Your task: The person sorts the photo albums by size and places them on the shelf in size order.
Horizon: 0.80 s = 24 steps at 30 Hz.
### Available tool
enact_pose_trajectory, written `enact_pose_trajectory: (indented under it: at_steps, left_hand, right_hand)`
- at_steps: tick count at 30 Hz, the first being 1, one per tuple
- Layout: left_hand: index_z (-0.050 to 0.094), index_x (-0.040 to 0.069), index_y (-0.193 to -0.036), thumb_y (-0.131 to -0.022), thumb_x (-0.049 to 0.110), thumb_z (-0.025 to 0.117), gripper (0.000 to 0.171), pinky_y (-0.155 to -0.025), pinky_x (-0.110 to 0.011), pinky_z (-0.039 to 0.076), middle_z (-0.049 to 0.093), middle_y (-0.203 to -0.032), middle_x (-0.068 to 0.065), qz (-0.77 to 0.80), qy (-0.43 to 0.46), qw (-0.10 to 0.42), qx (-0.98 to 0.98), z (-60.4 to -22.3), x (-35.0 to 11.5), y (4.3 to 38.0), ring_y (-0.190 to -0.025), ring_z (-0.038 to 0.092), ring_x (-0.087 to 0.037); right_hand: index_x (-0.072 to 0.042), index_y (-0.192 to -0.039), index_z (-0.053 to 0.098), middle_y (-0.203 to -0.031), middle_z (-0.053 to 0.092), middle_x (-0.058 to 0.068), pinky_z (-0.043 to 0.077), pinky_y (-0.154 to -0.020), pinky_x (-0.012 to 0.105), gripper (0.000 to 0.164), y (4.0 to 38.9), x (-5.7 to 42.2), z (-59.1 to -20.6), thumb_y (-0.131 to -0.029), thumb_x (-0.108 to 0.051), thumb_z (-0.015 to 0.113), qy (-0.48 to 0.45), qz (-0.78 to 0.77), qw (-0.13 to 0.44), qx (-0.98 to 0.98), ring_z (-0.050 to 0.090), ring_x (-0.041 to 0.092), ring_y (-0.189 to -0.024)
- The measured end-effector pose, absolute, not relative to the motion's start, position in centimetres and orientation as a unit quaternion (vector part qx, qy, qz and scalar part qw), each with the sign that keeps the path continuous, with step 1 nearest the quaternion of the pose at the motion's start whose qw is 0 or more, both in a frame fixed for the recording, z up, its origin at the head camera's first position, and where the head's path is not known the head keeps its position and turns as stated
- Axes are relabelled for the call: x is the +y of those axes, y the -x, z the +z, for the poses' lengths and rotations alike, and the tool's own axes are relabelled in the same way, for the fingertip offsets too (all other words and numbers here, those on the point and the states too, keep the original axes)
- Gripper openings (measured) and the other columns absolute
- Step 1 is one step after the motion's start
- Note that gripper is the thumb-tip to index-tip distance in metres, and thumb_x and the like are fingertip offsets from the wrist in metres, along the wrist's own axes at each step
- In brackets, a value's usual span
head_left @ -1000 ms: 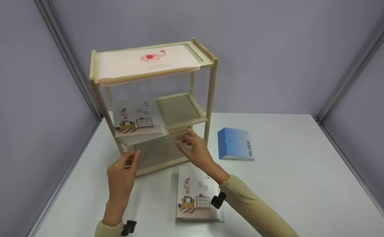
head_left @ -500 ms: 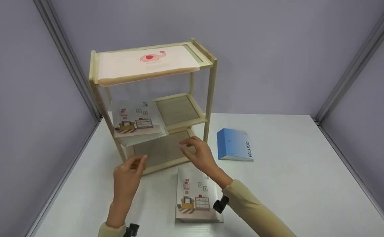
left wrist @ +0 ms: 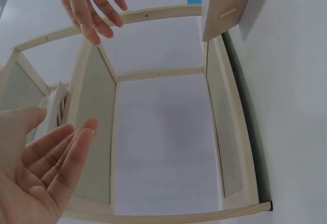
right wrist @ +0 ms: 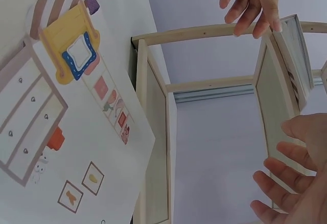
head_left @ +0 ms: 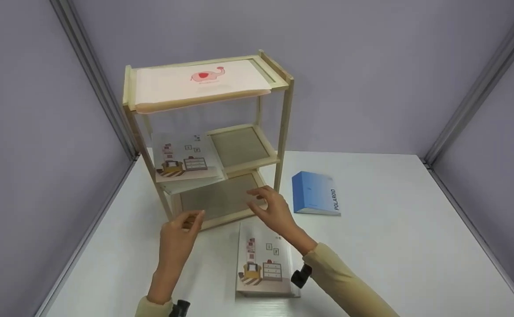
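Observation:
Both hands hover apart in front of a three-tier wooden shelf rack (head_left: 283, 127), with nothing held. The left hand (head_left: 180, 237) is near the front edge of the bottom tier, its fingers loosely bent. Slightly higher, the right hand (head_left: 274, 211) has its fingers spread from the thumb, as the right wrist view of that hand (right wrist: 296, 178) confirms. Below the right hand, a book with a furniture drawing on its cover (head_left: 259, 264) lies on the table. A similar book (head_left: 184, 160) lies on the left of the middle tier, its front edge overhanging.
A white elephant-print book or folder (head_left: 164, 83) covers most of the top tier. To the right of the rack, a blue box-like item marked POLAROID (head_left: 316, 193) stands on the white table (head_left: 380, 246). Grey panels (head_left: 371, 79) enclose the table.
Both hands have drifted a little to the right and down, away from the rack. The rack, the books and the blue item stay put.

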State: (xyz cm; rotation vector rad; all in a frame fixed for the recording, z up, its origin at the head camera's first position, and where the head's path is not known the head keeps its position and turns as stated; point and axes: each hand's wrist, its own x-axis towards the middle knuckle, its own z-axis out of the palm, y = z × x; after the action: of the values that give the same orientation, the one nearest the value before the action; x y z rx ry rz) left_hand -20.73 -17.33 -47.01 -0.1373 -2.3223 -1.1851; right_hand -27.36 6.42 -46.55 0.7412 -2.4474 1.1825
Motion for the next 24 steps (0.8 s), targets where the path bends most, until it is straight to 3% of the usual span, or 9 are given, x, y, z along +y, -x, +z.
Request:
enact_pose_trajectory:
  at_steps: [9, 15, 24]
  left_hand:
    - [0.072, 0.014, -0.094, -0.087, 0.039, 0.062, 0.028, -0.063, -0.027, 0.054, 0.070, -0.082, 0.002, -0.432, 0.034, 0.227, -0.872, -47.8, -17.1, 20.7, -0.070, 0.065, -0.010]
    - [0.071, 0.013, -0.099, -0.087, 0.038, 0.062, 0.029, -0.066, -0.030, 0.055, 0.070, -0.085, 0.000, -0.435, 0.030, 0.198, -0.878, -48.3, -16.6, 20.6, -0.073, 0.066, -0.013]
    - [0.069, 0.015, -0.103, -0.088, 0.042, 0.060, 0.033, -0.068, -0.031, 0.055, 0.070, -0.086, 0.000, -0.443, 0.030, 0.174, -0.879, -48.7, -16.1, 20.6, -0.075, 0.066, -0.014]
  right_hand:
    - [-0.015, -0.117, 0.062, -0.113, 0.060, 0.004, 0.052, -0.075, 0.038, 0.031, 27.1, 7.3, -47.2, -0.088, -0.025, 0.065, -0.235, 0.397, 0.152, -0.874, 0.058, 0.020, -0.098]
    - [-0.011, -0.120, 0.060, -0.115, 0.058, 0.009, 0.050, -0.081, 0.045, 0.035, 27.1, 7.8, -47.8, -0.087, -0.022, 0.065, -0.231, 0.395, 0.147, -0.877, 0.057, 0.026, -0.101]
    - [-0.009, -0.124, 0.057, -0.118, 0.054, 0.013, 0.049, -0.082, 0.046, 0.042, 26.7, 8.4, -48.3, -0.088, -0.029, 0.063, -0.227, 0.386, 0.129, -0.885, 0.055, 0.029, -0.106]
